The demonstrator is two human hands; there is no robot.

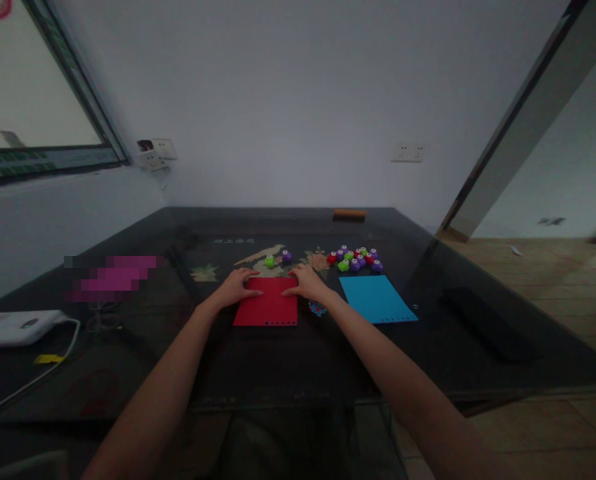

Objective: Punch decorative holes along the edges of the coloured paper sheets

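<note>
A red sheet (267, 305) with holes along its near edge lies on the dark table. My left hand (234, 287) rests on its upper left corner, thumb and fingers apart. On the upper right corner lies my right hand (305, 283), its thumb spread from the fingers. Beyond the sheet stand a green figure (269, 261) and a purple figure (287, 256) with eyes. A small blue and red patterned thing (317, 308) is partly hidden beside my right wrist. To the right is a blue sheet (377, 299), with a cluster of several coloured figures (355, 264) behind it.
An orange-brown bar (349, 214) lies at the table's back edge. On the left are a white device (21, 328) with a cable, a yellow tag (49, 359) and a pixelated pink thing (118, 275). A long black object (488, 323) is at the right.
</note>
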